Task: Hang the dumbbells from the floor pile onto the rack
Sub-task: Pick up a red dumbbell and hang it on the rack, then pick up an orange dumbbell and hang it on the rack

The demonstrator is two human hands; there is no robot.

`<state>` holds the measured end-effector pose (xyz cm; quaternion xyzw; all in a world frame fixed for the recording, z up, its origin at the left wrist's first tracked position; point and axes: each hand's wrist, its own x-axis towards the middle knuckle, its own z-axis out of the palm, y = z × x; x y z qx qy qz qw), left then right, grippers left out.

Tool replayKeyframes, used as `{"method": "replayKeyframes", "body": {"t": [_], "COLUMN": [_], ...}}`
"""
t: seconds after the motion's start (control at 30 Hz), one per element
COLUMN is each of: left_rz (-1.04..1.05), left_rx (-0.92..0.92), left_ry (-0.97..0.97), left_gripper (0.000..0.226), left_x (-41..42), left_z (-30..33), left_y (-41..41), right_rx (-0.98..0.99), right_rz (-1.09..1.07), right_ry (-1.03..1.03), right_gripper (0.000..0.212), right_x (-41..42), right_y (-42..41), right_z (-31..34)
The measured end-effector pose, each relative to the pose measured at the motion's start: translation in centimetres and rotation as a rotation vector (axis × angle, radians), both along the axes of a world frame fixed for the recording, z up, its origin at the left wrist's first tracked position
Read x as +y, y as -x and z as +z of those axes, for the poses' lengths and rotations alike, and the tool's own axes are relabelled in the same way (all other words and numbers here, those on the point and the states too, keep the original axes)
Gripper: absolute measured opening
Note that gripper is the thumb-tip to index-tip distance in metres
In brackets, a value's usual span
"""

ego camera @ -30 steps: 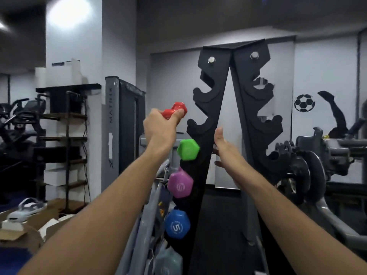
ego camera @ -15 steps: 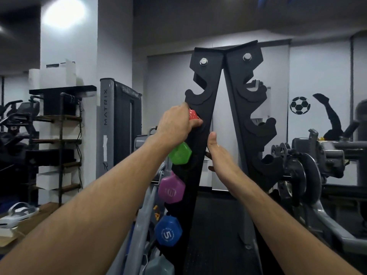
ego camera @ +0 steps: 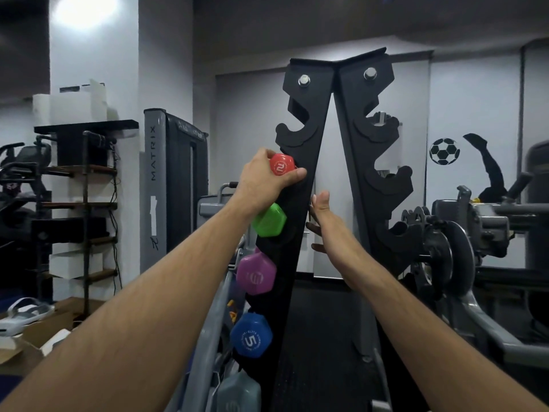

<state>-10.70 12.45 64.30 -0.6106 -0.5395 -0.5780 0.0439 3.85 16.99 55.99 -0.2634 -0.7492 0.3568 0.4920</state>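
A tall black A-shaped dumbbell rack [ego camera: 309,114] stands right in front of me. My left hand [ego camera: 261,182] grips a small red dumbbell [ego camera: 280,164] and holds it against the rack's left upright, above the green one. Below it hang a green dumbbell [ego camera: 269,220], a purple dumbbell [ego camera: 257,273], a blue dumbbell [ego camera: 251,339] marked 5 and a grey dumbbell [ego camera: 237,394]. My right hand [ego camera: 319,209] reaches into the gap between the two uprights, thumb up, fingers behind the left upright and partly hidden. The hooks on the right upright [ego camera: 383,179] look bare.
A grey weight machine [ego camera: 451,242] with plates stands close on the right. Behind the rack on the left is a grey Matrix machine [ego camera: 166,179]. A dark shelf unit [ego camera: 83,203] lines the left wall, with cardboard boxes [ego camera: 35,337] on the floor.
My left hand brought the red dumbbell from the open air on the left over to the rack's left upright, and its number face now shows. My right hand stayed between the uprights.
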Motion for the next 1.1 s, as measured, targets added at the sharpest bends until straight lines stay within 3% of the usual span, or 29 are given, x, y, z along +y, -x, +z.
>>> {"method": "replayKeyframes", "body": {"t": [0.17,0.43,0.6,0.77,0.87,1.1], "left_rz": [-0.044,0.007,0.020,0.057,0.031,-0.048], "left_rx": [-0.064,-0.163,-0.193,-0.187,-0.209,-0.334], "left_ry": [-0.034,-0.166,-0.328,-0.422,-0.312,0.250], "left_gripper": [0.076,0.056,0.038,0.021,0.011,0.014], "left_x": [-1.0,-3.1,-4.6,-7.2,-8.4,-8.9], "left_z": [-1.7,-8.6,-15.6,-24.3,-31.1,-48.9], "left_y": [-0.1,-0.1,0.1,-1.4,-2.4,-2.7], "right_rx": [0.011,0.015,0.136,0.129,0.034,-0.268], "right_rz": [0.016,-0.075,-0.146,-0.207,-0.198,-0.136], "right_ry": [0.016,-0.057,-0.143,-0.182,-0.093,0.213], "right_gripper": [0.095,0.086,0.033,0.040,0.038,0.014], "right_x": [-0.5,-0.3,-1.6,-2.6,-2.7,-1.8], "right_y": [-0.3,-1.7,-2.9,-4.1,-4.2,-3.6], "right_z": [-1.0,-5.3,-8.9,-15.0,-20.8,-36.7]}}
